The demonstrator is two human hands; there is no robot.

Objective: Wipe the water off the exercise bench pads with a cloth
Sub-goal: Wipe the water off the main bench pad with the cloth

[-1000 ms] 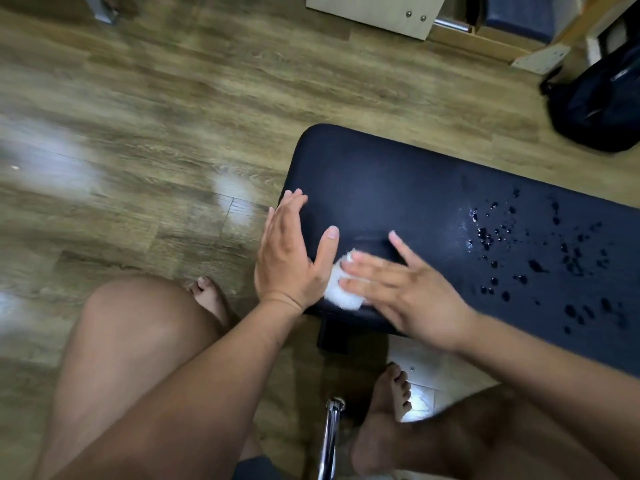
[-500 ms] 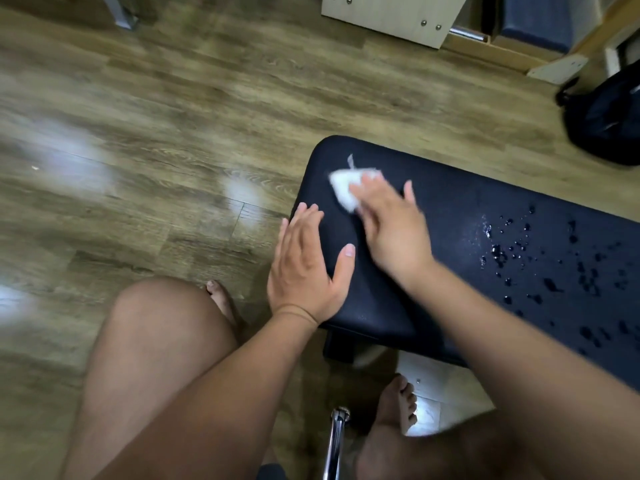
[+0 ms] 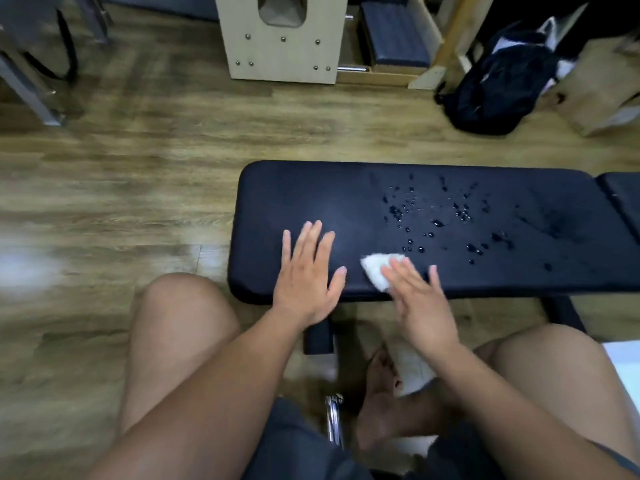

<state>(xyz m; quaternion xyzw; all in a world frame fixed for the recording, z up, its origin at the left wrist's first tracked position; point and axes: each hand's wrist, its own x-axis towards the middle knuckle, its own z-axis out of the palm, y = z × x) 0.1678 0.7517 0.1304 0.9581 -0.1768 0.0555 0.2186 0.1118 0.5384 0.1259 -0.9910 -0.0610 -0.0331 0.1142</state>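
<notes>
Item: white cloth [image 3: 377, 270], small and crumpled, lying on the near strip of the long black bench pad [image 3: 311, 188], under the fingertips of the right hand [image 3: 420, 306]. Grip, right: not clenched; fingers extended and laid on the cloth's near-right part, pressing rather than grasping, outline somewhat blurred. Grip, left: the left hand [image 3: 304, 271] is spread flat, palm down on the surface just left of the cloth, holding nothing, its thumb tip near the cloth but apart from it. Item: water drops [image 3: 440, 223], a loose scatter of beads and small pools, lying beyond and to the right of the right grip; the nearest beads sit just past the cloth's far-right corner. The scatter's long axis runs left to right, matching the pad's own long axis, which lies crosswise in front of the seated person. The right hand is the nearer to the drops; the left hand is on the other side of the cloth from them. The cloth is a rough wedge, its broad end away from the person and toward the drops. Item: second pad [image 3: 623, 192], well right of both grips, too dark to judge wet or dry. Judgement: the next stroke probably goes away and rightward along the pad.
</notes>
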